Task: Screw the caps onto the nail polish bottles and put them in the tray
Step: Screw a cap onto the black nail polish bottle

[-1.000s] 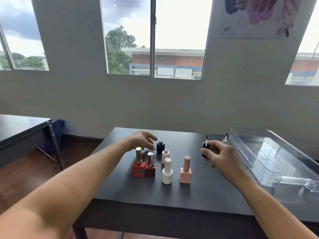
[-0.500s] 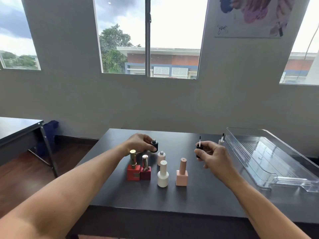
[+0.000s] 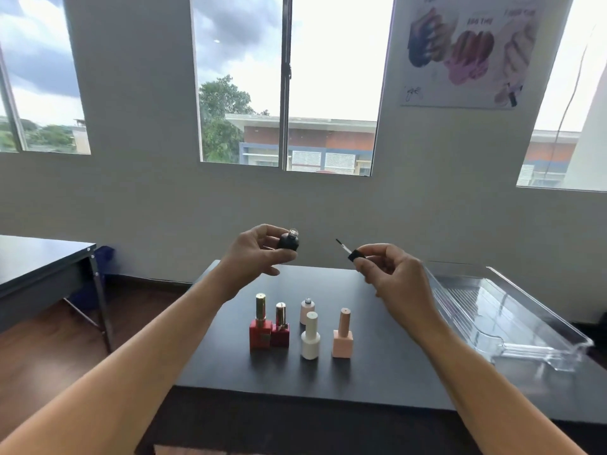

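Head view: we note the left hand (image 3: 254, 254) gripping the black bottle (image 3: 289, 242), neck open, raised above the table (image 3: 377, 372). The right hand (image 3: 391, 274) pinches the black cap (image 3: 355, 256), brush pointing at the bottle, apart from it. Risk, in our judgement: a misaligned brush smears the neck or cross-threads. The tray (image 3: 542, 326) lies empty at right.

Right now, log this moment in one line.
left hand: holds open black bottle | right hand: holds brush cap | tray: empty
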{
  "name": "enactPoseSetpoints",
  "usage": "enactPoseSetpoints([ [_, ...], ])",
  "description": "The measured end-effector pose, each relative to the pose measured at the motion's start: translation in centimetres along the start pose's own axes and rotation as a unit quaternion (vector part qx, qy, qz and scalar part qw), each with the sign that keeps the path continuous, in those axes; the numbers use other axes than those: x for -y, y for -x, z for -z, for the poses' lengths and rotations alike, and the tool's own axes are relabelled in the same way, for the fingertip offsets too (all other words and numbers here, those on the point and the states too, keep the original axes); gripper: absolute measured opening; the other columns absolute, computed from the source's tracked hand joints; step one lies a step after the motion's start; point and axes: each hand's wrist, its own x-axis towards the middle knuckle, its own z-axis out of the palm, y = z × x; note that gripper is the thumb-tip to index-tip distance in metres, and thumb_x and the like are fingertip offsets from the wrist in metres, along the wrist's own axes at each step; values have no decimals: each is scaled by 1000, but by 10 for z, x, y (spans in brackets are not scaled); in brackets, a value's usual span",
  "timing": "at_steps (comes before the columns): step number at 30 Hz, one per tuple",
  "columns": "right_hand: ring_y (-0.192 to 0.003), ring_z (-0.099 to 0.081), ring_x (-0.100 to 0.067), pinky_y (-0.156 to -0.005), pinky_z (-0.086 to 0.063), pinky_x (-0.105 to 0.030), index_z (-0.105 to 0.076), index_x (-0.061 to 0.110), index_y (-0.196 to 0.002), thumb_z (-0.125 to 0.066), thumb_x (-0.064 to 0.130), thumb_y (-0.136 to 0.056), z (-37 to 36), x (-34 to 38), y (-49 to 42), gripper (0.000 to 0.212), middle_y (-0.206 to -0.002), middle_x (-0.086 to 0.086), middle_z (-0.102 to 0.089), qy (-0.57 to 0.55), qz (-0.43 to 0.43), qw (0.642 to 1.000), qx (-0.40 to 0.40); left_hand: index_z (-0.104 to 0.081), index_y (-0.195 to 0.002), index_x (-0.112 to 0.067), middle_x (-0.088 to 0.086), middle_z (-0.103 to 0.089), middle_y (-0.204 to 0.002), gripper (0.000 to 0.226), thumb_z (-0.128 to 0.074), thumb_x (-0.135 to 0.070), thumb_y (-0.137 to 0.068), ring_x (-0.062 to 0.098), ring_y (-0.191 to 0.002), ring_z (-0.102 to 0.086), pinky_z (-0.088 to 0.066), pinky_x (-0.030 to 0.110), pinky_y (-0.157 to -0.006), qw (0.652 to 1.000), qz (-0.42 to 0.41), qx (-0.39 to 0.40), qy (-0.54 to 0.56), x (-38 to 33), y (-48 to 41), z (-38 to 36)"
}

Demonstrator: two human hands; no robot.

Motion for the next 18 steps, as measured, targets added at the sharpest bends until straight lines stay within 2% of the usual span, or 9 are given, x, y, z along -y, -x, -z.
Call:
enactPoseSetpoints([
  [4, -67, -63, -6, -62, -52, -29, -73, 30, -93, -67, 20, -89, -1, 23, 10, 12, -76, 16, -73, -22, 31, 999, 0, -74, -97, -28, -9, -77, -88, 30, -82, -9, -75, 9, -80, -73, -61, 30, -65, 1000, -24, 20, 4, -12, 32, -7],
  [7, -67, -62, 1, -62, -49, -19, -72, 31, -94, -65, 17, -91, -2, 33, 17, 16, -76, 22, -72, -25, 43, 999, 13, -75, -95, -34, -10, -77, -90, 32, -83, -11, -74, 11, -82, -73, -60, 29, -65, 999, -26, 34, -2, -13, 50, -14],
  [12, -78, -66, -6, -72, -52, -25, -72, 27, -97, -65, 16, -91, 0, 39, 29, 14, -92, 9, -73, 22, 56, 998, 27, -73, -95, -37, -10, -77, -93, 33, -84, -18, -71, 11, -84, -74, -61, 27, -65, 999, -32, 39, -15, -17, 66, -22],
  [18, -91, -67, -10, -81, -51, -22, -72, 26, -98, -65, 14, -91, 4, 41, 34, 16, -98, 5, -73, 58, 65, 996, 31, -74, -93, -38, -10, -76, -91, 36, -84, -14, -70, 10, -80, -74, -60, 28, -65, 998, -32, 36, -34, -22, 69, -27],
])
